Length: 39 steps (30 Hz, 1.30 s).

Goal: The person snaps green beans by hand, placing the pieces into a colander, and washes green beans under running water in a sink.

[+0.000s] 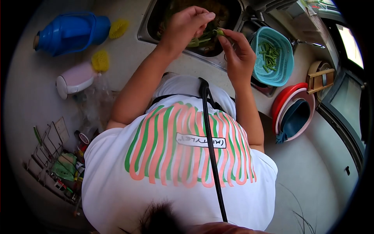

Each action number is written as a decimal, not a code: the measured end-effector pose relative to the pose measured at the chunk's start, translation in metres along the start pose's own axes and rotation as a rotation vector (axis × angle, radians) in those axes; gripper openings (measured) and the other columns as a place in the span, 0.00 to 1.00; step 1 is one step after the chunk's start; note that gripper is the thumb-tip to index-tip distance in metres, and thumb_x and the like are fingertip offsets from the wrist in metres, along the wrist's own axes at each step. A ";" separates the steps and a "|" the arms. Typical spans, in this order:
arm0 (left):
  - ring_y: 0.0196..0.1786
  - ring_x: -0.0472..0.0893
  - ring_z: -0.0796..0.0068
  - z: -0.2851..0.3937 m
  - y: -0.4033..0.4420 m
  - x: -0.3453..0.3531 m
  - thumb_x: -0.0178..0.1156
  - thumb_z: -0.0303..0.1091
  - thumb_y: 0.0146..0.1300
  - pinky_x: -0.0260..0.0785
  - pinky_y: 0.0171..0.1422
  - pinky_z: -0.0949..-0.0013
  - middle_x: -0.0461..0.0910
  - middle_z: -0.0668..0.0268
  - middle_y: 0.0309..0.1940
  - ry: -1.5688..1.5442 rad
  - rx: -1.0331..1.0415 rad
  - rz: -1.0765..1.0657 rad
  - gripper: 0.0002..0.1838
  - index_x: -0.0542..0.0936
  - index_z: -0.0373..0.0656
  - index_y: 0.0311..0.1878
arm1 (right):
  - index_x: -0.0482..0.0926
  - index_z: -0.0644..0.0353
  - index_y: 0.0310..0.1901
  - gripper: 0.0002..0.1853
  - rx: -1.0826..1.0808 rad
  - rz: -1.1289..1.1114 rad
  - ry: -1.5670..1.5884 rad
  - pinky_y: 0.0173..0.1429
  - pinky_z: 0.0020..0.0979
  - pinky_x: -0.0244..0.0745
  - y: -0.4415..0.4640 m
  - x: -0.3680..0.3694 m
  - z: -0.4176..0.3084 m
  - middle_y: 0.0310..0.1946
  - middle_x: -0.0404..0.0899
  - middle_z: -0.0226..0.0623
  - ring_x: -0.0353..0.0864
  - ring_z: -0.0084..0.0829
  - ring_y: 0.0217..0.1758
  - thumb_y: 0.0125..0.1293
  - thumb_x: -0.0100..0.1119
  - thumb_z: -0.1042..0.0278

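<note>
Over the sink (pixel 145 31), both hands are close together. My right hand (pixel 239 52) pinches a thin green vegetable stem (pixel 219 32) between thumb and fingertips. My left hand (pixel 187 29) is closed, its fingers curled and its thumb pressed toward them; whatever may be in it is hidden. More green stalks (pixel 200 40) show just below the left hand, inside the dark basin. A turquoise plastic basket (pixel 287 58) stands right of my right hand, with short cut green pieces (pixel 269 56) in it.
A blue thermos flask (pixel 74 33) and two yellow scrubbers (pixel 118 29) are on the left. Nested red and white basins (pixel 278 103) with a dark blue scoop-like container (pixel 295 117) stand at right. A wire rack (pixel 43 156) hangs lower left. A faucet (pixel 255 15) is beside the sink.
</note>
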<state>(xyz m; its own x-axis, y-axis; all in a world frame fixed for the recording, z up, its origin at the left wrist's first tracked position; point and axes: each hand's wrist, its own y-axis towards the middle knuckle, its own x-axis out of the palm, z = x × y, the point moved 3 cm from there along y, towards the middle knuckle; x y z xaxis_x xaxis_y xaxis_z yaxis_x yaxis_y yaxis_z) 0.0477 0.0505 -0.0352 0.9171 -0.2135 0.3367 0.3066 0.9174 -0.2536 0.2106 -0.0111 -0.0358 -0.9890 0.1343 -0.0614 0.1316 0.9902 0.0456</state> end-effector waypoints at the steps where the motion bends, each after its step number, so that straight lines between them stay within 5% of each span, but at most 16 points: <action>1: 0.29 0.69 0.84 0.004 -0.003 0.000 0.61 0.35 0.72 0.62 0.34 0.76 0.75 0.73 0.29 0.111 -0.047 -0.038 0.09 0.81 0.40 0.47 | 0.84 0.64 0.48 0.09 -0.024 0.003 -0.010 0.42 0.23 0.76 0.002 0.000 -0.002 0.41 0.83 0.35 0.81 0.22 0.39 0.67 0.65 0.78; 8: 0.31 0.74 0.88 0.003 -0.008 -0.008 0.65 0.37 0.70 0.66 0.37 0.80 0.84 0.71 0.32 0.287 -0.015 -0.095 0.12 0.86 0.38 0.47 | 0.85 0.61 0.47 0.10 -0.243 -0.032 -0.189 0.52 0.32 0.76 0.012 0.001 0.003 0.45 0.84 0.38 0.81 0.36 0.46 0.63 0.67 0.78; 14: 0.30 0.75 0.88 0.016 -0.018 -0.012 0.66 0.36 0.69 0.67 0.34 0.80 0.85 0.71 0.32 0.443 0.085 -0.062 0.12 0.86 0.37 0.47 | 0.86 0.59 0.48 0.12 -0.529 -0.040 -0.621 0.51 0.34 0.76 0.013 0.009 -0.017 0.45 0.83 0.38 0.80 0.38 0.48 0.62 0.68 0.77; 20: 0.29 0.74 0.89 0.016 -0.023 -0.014 0.65 0.36 0.70 0.66 0.33 0.80 0.85 0.72 0.32 0.603 0.081 -0.028 0.11 0.86 0.38 0.46 | 0.86 0.60 0.47 0.10 -0.357 -0.060 -0.445 0.37 0.27 0.78 0.010 0.014 -0.019 0.44 0.82 0.37 0.83 0.29 0.36 0.64 0.68 0.76; 23: 0.29 0.73 0.89 0.011 -0.024 -0.012 0.65 0.37 0.70 0.66 0.33 0.79 0.84 0.73 0.31 0.569 0.048 -0.033 0.12 0.85 0.38 0.47 | 0.86 0.61 0.46 0.09 -0.447 -0.067 -0.468 0.33 0.25 0.78 0.010 0.012 -0.017 0.43 0.82 0.38 0.83 0.26 0.31 0.65 0.68 0.76; 32: 0.31 0.73 0.89 0.015 -0.027 -0.008 0.63 0.37 0.71 0.66 0.35 0.78 0.82 0.72 0.32 0.682 0.058 -0.059 0.12 0.83 0.37 0.47 | 0.84 0.66 0.44 0.06 -0.389 -0.147 -0.429 0.36 0.25 0.83 0.010 0.008 -0.018 0.42 0.83 0.38 0.88 0.27 0.36 0.65 0.66 0.79; 39: 0.37 0.75 0.87 -0.001 -0.016 -0.019 0.62 0.37 0.72 0.69 0.42 0.77 0.82 0.72 0.34 0.619 0.063 -0.027 0.12 0.81 0.36 0.47 | 0.81 0.71 0.50 0.10 -0.004 -0.088 0.273 0.45 0.27 0.84 0.008 0.011 -0.005 0.41 0.85 0.40 0.89 0.31 0.41 0.73 0.61 0.74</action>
<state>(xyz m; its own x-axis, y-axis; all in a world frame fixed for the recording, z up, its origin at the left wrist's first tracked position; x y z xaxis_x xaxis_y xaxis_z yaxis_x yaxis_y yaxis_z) 0.0257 0.0397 -0.0386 0.8926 -0.3746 -0.2507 0.3334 0.9230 -0.1922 0.2004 -0.0020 -0.0314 -0.9781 0.0322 0.2058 0.0447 0.9974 0.0561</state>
